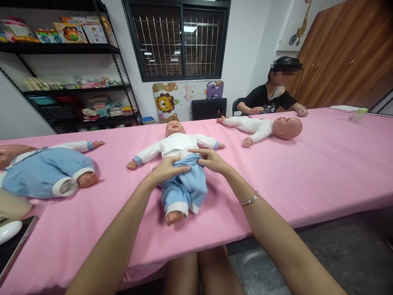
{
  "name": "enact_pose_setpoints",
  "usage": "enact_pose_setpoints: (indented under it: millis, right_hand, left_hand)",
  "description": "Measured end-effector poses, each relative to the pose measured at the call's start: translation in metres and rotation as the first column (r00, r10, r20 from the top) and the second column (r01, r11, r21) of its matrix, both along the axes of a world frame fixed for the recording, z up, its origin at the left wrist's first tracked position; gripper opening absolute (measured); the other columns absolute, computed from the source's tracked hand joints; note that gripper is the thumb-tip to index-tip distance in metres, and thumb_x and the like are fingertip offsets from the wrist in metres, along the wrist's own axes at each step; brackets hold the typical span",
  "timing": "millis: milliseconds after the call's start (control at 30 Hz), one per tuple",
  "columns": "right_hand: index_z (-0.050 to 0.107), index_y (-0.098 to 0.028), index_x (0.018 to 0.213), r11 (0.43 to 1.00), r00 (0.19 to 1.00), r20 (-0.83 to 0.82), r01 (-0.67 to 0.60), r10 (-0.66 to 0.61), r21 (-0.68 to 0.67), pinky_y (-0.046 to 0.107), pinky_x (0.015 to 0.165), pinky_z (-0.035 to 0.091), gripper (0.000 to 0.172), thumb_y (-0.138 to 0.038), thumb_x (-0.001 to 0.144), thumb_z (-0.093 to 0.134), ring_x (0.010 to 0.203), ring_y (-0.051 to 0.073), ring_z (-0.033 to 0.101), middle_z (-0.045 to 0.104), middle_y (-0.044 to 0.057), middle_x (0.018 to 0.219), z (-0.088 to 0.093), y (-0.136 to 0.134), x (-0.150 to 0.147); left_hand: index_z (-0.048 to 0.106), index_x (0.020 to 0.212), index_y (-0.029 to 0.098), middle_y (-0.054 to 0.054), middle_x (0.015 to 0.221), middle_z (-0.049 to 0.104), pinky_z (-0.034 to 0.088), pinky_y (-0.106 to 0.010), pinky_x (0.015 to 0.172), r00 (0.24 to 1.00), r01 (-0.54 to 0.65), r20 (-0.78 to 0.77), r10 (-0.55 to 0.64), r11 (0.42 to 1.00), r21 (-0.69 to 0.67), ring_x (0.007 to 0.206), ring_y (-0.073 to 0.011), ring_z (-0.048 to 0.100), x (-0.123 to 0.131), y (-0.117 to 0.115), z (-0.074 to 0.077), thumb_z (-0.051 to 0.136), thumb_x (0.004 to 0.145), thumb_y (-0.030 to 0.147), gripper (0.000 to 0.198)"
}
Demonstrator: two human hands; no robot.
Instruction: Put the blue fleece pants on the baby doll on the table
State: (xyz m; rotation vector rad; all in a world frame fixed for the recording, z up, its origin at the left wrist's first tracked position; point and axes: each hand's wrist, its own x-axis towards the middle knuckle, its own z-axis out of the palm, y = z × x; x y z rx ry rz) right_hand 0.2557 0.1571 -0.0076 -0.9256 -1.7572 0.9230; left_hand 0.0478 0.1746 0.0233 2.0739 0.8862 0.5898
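Note:
A baby doll [175,128] lies on its back on the pink-covered table, its head away from me and its arms spread. It wears a white long-sleeved top [181,141] with blue cuffs. Light blue fleecy pants [187,184] with white hems cover its legs, and one bare foot sticks out. My left hand [168,169] is closed on the waist of the pants at the doll's left side in view. On the other side, my right hand [211,160] grips the same waist, its fingers reaching over the doll's belly. Cloth bunches up between both hands.
Another doll in blue overalls [52,170] lies at the left, near a phone [18,241] and a white object [10,231]. A third doll in white [260,126] lies at the far side. Behind it sits a person [272,98]. Shelves [61,48] stand back left.

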Motion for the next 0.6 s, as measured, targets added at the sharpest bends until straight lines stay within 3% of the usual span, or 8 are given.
enact_pose_setpoints:
  millis: [133,233,300,433,600]
  right_hand:
    - [0.063,-0.012,0.101,0.996,0.994,-0.078,0.074,-0.071,0.043,0.02,0.052,0.032,0.035,-0.019,0.07,0.048,0.059,0.008,0.041,0.054,-0.001,0.071,-0.005,0.006,-0.003]
    - [0.059,-0.012,0.075,0.994,0.991,-0.093,0.103,-0.099,0.041,0.02,0.05,0.03,0.017,-0.022,0.07,0.047,0.056,0.008,0.039,0.047,-0.002,0.063,-0.013,0.012,-0.005]
    - [0.053,-0.013,0.067,0.994,0.989,-0.102,0.109,-0.108,-0.002,0.02,0.048,0.029,0.013,-0.024,0.071,0.046,0.053,0.008,0.037,0.042,-0.003,0.06,-0.017,0.014,-0.006]
    - [0.055,-0.015,0.078,0.979,0.983,-0.094,0.14,-0.155,-0.15,0.022,0.053,0.035,0.015,-0.024,0.074,0.043,0.057,0.01,0.04,0.045,-0.003,0.064,-0.017,0.012,-0.01]
    - [0.057,-0.02,0.099,0.979,0.976,-0.115,0.171,-0.184,-0.112,0.028,0.082,0.041,0.023,-0.022,0.079,0.045,0.09,0.015,0.05,0.057,0.002,0.099,-0.007,0.002,-0.017]
  left_hand:
    - [0.062,0.088,0.016,-0.002,0.086,0.063,0.045,-0.029,0.073,0.986,-0.089,0.157,0.06,0.979,0.185,0.082,-0.0199,0.057,0.012,-0.001,-0.009,0.055,0.076,0.044,0.031]
    - [0.059,0.082,0.017,-0.002,0.083,0.061,0.042,-0.031,0.078,0.972,-0.199,0.19,0.136,0.911,0.362,0.083,-0.0192,0.055,0.018,0.003,-0.019,0.051,0.079,0.037,0.022]
    - [0.059,0.084,0.017,-0.004,0.089,0.06,0.04,-0.033,0.086,0.962,-0.265,0.182,0.204,0.864,0.428,0.092,-0.0206,0.053,0.02,0.004,-0.023,0.051,0.079,0.033,0.018]
    - [0.057,0.1,0.018,-0.006,0.106,0.059,0.037,-0.034,0.091,0.956,-0.293,0.132,0.262,0.838,0.46,0.103,-0.0214,0.051,0.021,0.003,-0.026,0.048,0.081,0.03,0.023]
    - [0.056,0.083,0.02,-0.002,0.08,0.061,0.039,-0.031,0.068,0.941,-0.299,0.007,0.34,0.818,0.491,0.078,-0.0213,0.056,0.019,0.001,-0.022,0.045,0.083,0.034,0.018]
